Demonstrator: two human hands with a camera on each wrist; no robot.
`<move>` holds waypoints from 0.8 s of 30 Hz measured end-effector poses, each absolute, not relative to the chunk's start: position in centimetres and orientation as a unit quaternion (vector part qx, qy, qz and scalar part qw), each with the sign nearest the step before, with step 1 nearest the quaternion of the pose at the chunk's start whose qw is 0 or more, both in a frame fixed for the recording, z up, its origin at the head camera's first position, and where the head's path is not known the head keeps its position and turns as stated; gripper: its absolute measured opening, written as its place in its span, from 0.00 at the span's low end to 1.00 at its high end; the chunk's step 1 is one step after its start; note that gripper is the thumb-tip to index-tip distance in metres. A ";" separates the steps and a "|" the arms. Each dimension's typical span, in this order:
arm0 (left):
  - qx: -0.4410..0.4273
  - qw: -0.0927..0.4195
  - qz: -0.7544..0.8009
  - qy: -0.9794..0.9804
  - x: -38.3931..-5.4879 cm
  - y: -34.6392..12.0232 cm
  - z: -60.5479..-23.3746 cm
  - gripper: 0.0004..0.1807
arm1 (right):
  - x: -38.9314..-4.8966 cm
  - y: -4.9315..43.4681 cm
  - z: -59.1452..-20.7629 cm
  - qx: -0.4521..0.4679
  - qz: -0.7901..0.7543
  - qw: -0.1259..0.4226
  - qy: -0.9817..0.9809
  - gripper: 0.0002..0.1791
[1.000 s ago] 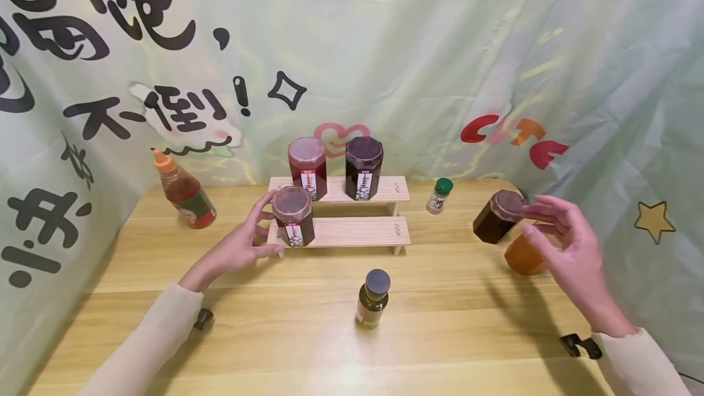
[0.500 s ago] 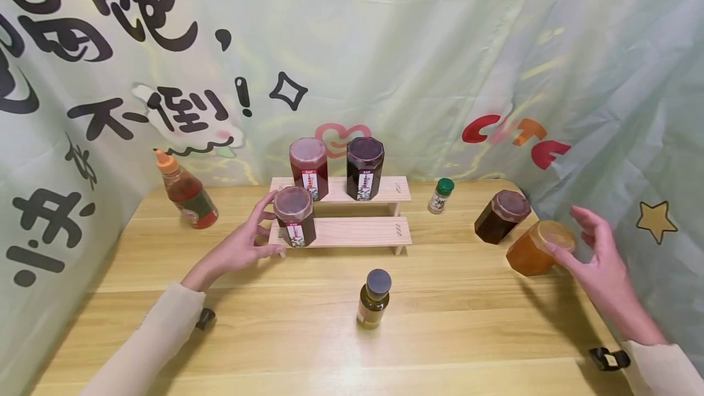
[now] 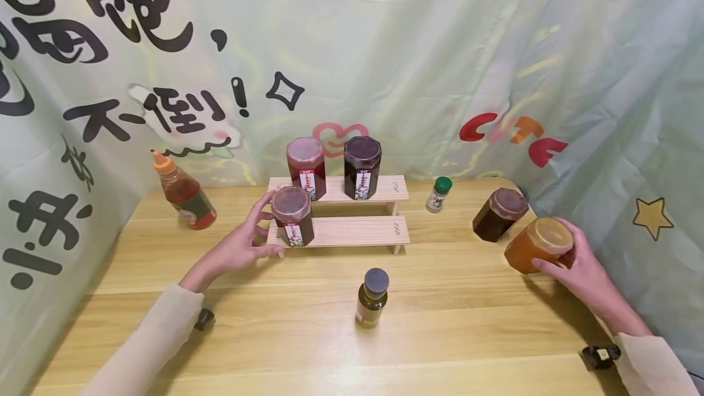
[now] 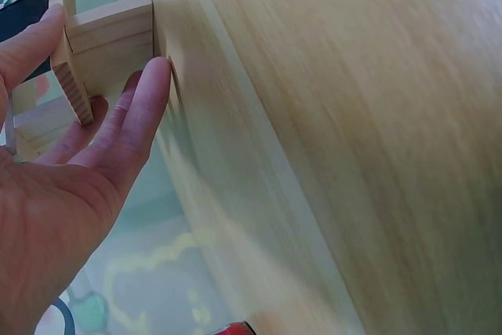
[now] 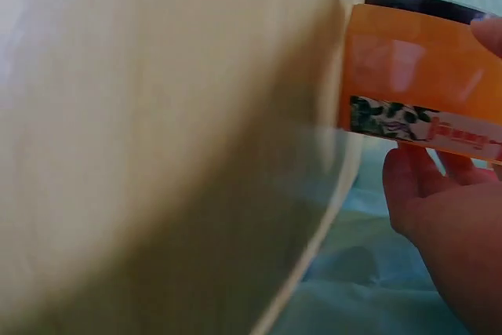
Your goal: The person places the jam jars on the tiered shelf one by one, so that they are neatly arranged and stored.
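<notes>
In the head view my left hand [image 3: 250,234] holds the left end of a two-step wooden stand [image 3: 357,232], thumb at the lower step's front edge. The left wrist view shows the fingers [image 4: 141,107] beside the stand's end and leg. Right by that hand, a dark jam jar [image 3: 293,217] sits on the lower step. At the table's right side my right hand [image 3: 585,271] grips an orange jam jar [image 3: 530,249], thumb in front and fingers round its far side. Its label [image 5: 463,131] shows in the right wrist view, with its base at the tabletop.
On the upper step stand a red jar [image 3: 307,170] and a dark purple jar [image 3: 363,170]. Another dark jar [image 3: 495,216] is beside the orange one. A green-capped shaker [image 3: 438,194], a small dark-capped bottle [image 3: 372,298] and a sauce bottle [image 3: 184,194] stand on the table [image 3: 275,335].
My right hand has moved from over the two right-hand jars, out to the right, then back in round the orange jar. The left hand has stayed at the stand.
</notes>
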State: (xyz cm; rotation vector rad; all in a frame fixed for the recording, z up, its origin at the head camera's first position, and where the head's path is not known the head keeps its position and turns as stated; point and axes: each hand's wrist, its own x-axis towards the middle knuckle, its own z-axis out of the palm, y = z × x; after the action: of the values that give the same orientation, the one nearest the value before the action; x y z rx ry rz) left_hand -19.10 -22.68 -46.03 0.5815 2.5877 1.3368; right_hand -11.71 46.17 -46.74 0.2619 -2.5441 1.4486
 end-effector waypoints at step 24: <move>0.208 0.084 0.470 0.854 -19.0 -22.6 -45.9 0.66 | -11.9 45.6 -46.6 -0.002 0.383 0.099 -0.919 0.52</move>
State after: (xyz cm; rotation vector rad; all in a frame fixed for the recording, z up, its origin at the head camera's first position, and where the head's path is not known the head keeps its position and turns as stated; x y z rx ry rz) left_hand -18.97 -22.61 -45.91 0.6217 2.5479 1.4018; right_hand -11.87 45.60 -46.57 -0.0063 -2.7173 1.1317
